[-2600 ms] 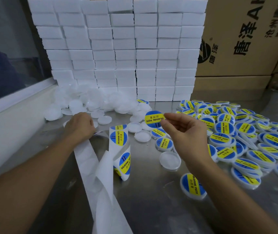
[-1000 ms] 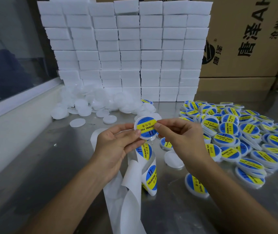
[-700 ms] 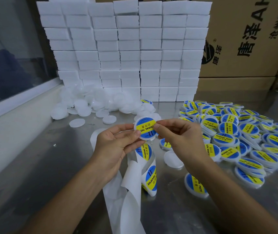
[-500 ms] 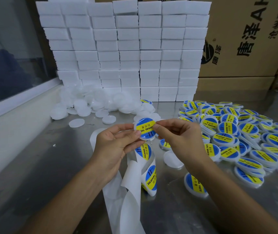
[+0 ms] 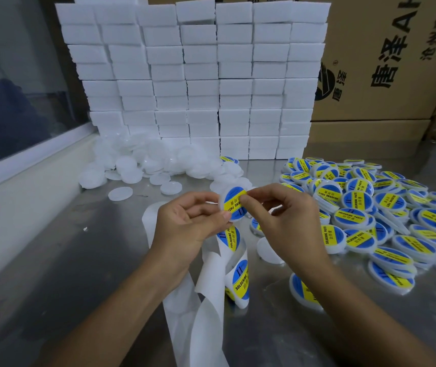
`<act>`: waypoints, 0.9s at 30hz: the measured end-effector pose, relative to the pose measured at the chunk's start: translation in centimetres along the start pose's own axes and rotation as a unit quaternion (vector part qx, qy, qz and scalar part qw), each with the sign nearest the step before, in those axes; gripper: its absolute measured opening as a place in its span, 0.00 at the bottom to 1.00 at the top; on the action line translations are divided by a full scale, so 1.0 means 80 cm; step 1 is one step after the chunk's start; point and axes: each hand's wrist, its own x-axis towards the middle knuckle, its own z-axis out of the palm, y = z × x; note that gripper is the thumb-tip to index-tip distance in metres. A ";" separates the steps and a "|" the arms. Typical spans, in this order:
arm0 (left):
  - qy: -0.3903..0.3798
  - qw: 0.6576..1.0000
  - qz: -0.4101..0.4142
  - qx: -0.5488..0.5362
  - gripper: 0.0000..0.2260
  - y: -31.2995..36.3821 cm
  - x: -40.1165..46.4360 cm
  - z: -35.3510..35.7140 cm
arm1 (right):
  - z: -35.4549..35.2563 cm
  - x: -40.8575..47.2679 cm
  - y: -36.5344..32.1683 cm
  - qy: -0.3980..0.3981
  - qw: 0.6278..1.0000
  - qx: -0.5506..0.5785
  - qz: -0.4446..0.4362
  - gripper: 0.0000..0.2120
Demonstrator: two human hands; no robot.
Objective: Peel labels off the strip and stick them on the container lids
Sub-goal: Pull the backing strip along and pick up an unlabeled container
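Hands as I see them: left hand and right hand both pinch one labelled lid above the tabletop.

Left hand: raised mid-frame, fingers curled, thumb and fingertips pinching round white plastic lid with blue-and-yellow label | Right hand: opposite, thumb and forefinger pinching same lid's right edge | Forearms: bare, converging.

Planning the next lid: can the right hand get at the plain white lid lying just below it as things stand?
Probably yes, once freed: the right hand now pinches the labelled lid with the left hand. The plain lid lies uncovered on the table.
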 end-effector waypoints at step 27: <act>-0.115 0.992 -0.013 -0.050 0.20 -0.001 -0.001 0.004 | 0.005 -0.004 -0.012 -0.040 0.971 0.193 0.138 0.22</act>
